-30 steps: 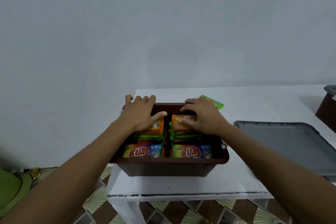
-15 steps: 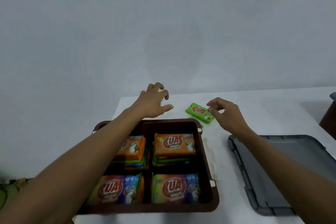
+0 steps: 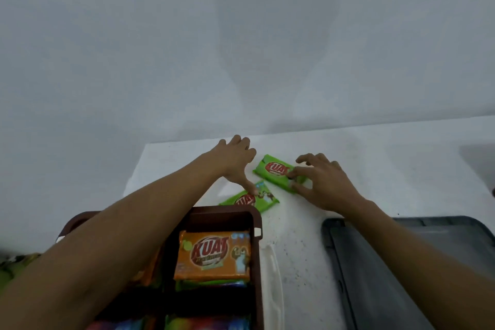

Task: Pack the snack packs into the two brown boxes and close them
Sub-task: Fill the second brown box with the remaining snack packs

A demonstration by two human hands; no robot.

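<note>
Reaches past the far rim of the brown box [image 3: 256, 225] now, where a second ago pressed down on the stacked packs inside it. Means the pressing-down looks finished and the gathering of the last loose packs has begun.

At the left, near the bench's [image 3: 302, 236] left edge: left hand [image 3: 235, 161] out beyond the box, fingers spread and loose, thumb tip touching the nearer green pack [image 3: 263, 199]. Not closed on it; no grip yet. That pack lies flat on the bench just behind the box's far right corner, partly hidden by the rim; half a second ago hidden altogether.

In the box: orange pack [image 3: 213, 254] on top of a stack in the far right compartment, more packs below at the near edge. Left compartments covered by the forearm, so fill there cannot be told.

To the right, toward the bench's back edge: far green pack [image 3: 276, 170], tilted, flat on the surface. Right hand [image 3: 321, 182] has landed on its right end, fingertips and thumb curled over the edge, pinching but not yet lifting; half a second ago hovered just short of it.

Farther right: grey lid [image 3: 417, 270] flat on the bench, well apart from the box. Likely goes on only after both green packs are in. Second brown box barely in view, if at all.
</note>
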